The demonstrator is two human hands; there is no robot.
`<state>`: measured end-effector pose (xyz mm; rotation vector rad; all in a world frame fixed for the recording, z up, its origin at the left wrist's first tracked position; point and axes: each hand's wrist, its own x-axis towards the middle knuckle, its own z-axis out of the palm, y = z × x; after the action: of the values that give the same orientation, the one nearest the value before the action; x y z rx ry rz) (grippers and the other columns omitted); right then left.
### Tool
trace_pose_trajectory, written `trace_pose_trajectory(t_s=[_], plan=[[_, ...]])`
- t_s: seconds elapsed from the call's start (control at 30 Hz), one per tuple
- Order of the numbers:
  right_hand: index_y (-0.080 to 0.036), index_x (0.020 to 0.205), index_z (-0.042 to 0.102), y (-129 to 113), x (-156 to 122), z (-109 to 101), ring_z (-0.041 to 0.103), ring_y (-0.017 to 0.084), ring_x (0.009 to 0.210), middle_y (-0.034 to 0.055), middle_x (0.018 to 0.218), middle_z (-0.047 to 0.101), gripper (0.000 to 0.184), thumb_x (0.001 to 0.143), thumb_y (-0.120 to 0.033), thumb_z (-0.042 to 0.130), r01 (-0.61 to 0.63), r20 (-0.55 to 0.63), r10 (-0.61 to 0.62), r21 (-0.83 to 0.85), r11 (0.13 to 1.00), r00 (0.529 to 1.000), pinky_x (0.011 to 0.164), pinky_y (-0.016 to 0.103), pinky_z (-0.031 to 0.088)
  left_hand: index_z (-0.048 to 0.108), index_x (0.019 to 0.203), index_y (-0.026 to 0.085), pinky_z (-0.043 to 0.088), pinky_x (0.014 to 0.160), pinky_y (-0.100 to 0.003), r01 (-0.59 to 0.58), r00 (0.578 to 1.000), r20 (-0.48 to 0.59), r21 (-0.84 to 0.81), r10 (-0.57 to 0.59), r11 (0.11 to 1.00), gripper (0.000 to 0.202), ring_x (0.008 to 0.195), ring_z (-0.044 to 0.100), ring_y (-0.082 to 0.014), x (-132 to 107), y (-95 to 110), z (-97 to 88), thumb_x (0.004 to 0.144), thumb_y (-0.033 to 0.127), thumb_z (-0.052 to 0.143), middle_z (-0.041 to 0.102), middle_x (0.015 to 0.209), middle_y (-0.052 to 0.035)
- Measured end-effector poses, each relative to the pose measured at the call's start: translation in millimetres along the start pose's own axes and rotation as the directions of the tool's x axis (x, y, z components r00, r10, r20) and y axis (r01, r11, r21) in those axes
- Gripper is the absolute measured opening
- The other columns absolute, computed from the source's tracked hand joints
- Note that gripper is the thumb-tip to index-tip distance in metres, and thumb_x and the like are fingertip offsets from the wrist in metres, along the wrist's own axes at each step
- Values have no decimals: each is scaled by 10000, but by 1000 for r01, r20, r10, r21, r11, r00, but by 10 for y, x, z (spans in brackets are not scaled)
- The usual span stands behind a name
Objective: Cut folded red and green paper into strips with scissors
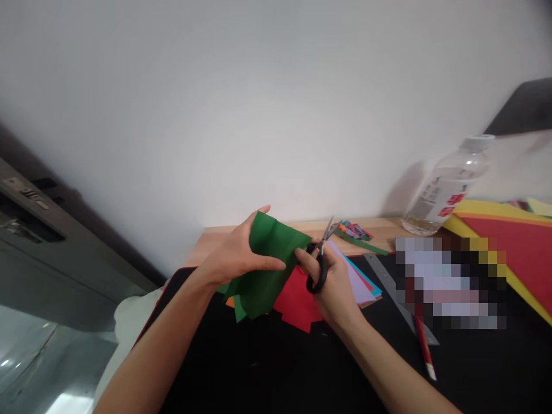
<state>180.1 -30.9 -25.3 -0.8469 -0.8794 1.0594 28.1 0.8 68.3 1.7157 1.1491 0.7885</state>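
My left hand (pixel 241 250) is closed on a green sheet of paper (pixel 276 247), its thumb across the front and the fingers hidden behind. The sheet is creased and curls toward the bottom. In my right hand (pixel 330 276) are black-handled scissors (pixel 319 276), their metal blades pointing up and slightly apart, away from the green paper. The right thumb and fingertips also touch the green paper's right edge. Under the hands lie red paper (pixel 299 305) and a stack of lilac and blue sheets (pixel 356 282).
A metal ruler (pixel 383 282) and a red pen (pixel 425 348) lie on the black mat (pixel 259 374). Colourful scraps (pixel 353 230) and a green strip (pixel 371 246) are by the wall. A clear bottle (pixel 451 187) stands at back right, beside large yellow and red sheets (pixel 509 236). One patch is pixelated.
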Motion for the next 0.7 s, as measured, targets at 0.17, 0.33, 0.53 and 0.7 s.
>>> trace_pose_trajectory(t_s=[0.17, 0.33, 0.53, 0.7], plan=[[-211, 1008, 594, -15, -13, 49, 585, 166, 677, -3, 762, 643, 408, 650, -332, 749, -170, 255, 140, 103, 980, 957, 661, 300, 483, 443, 1285, 207, 487, 834, -379, -112, 948, -319, -256, 25, 960, 783, 986, 602, -254, 52, -2, 116, 579, 235, 781, 634, 1085, -92], [-195, 887, 598, -82, -7, 65, 573, 152, 553, -21, 640, 639, 395, 573, -352, 780, -206, 109, 195, 101, 973, 975, 535, 274, 476, 632, 931, 123, 519, 774, -375, -19, 986, -154, -515, -71, 857, 340, 862, 645, -251, 17, -94, 219, 641, 255, 752, 684, 946, -124], [-173, 908, 590, 11, 15, 4, 568, 131, 562, -21, 673, 639, 400, 583, -332, 759, -135, -35, 135, 24, 991, 990, 517, 241, 452, 618, 1067, 161, 495, 829, -407, 0, 1000, -11, -731, -13, 683, 341, 968, 621, -279, -175, -589, 252, 748, 270, 671, 665, 1063, -125], [-163, 869, 589, 83, 6, 24, 554, 111, 534, -31, 651, 624, 394, 560, -321, 777, -123, -159, 140, 113, 986, 977, 504, 228, 446, 624, 1078, 188, 504, 760, -334, -41, 993, 44, -760, 114, 649, 465, 961, 620, -267, -204, -668, 175, 676, 401, 722, 673, 1019, -107]])
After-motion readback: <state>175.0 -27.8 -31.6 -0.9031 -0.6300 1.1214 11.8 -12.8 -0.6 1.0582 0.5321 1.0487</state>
